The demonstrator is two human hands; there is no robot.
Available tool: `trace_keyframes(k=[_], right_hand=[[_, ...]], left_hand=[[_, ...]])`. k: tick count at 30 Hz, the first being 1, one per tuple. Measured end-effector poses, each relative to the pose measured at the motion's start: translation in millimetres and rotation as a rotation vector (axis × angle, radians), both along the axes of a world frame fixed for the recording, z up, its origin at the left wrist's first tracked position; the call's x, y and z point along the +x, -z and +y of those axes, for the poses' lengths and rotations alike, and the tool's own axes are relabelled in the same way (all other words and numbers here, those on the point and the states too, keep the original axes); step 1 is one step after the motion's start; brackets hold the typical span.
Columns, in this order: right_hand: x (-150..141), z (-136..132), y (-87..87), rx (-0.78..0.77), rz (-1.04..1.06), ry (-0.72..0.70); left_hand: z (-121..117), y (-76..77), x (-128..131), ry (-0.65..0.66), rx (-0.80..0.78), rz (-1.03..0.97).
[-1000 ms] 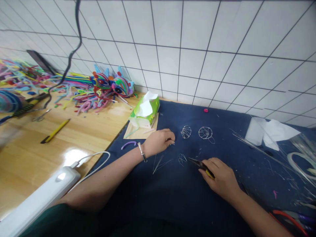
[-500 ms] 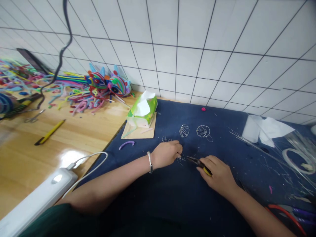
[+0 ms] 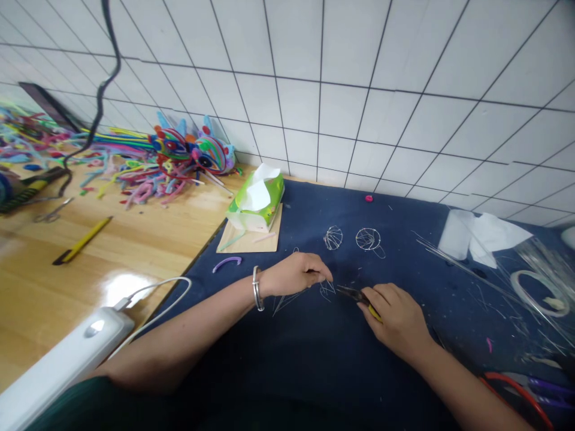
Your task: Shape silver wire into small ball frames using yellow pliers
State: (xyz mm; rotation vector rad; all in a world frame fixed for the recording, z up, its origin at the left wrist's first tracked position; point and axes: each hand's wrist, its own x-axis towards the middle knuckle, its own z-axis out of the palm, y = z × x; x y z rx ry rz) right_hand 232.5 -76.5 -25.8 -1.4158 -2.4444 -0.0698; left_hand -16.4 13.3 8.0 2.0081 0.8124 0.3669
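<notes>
Between the thumb and fingers of my left hand [image 3: 294, 274] is a piece of thin bent wire [image 3: 327, 291], its loops sticking out to the right and thin ends showing below the palm. My right hand [image 3: 398, 314] is wrapped round a pair of pliers [image 3: 353, 293] with yellow grips; the dark jaws point left and end just short of the wire. Whether the jaws are parted is too small to tell. Beyond my hands, a domed wire frame [image 3: 333, 238] and a round wire frame [image 3: 368, 239] with a small loop lie on the dark blue cloth [image 3: 314, 359].
A green tissue pack [image 3: 258, 197] rests on a wooden board [image 3: 249, 242]. Left of it are colourful pipe cleaners [image 3: 144, 185], a yellow utility knife [image 3: 85, 239] and a white power strip [image 3: 67, 359]. Loose wires [image 3: 471, 269] and red-handled scissors [image 3: 516, 389] lie at the right.
My left hand has turned, so the wire shows more, with thin ends now visible beneath the palm. The pliers stay close to the wire. The view has shifted slightly.
</notes>
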Motion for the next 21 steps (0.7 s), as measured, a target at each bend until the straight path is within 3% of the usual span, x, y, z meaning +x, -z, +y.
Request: trace_keyframes(k=[9,21], right_hand=[[3.6,-5.8,-8.0,0.200,-0.170,-0.084],[4.0,-8.2,-9.0,0.326,-0.193,-0.128]], left_hand=[[-3.8,1.7,2.4,-0.009,-0.512,-0.140],[-3.3,3.1,3.4,0.037,-0.727,-0.214]])
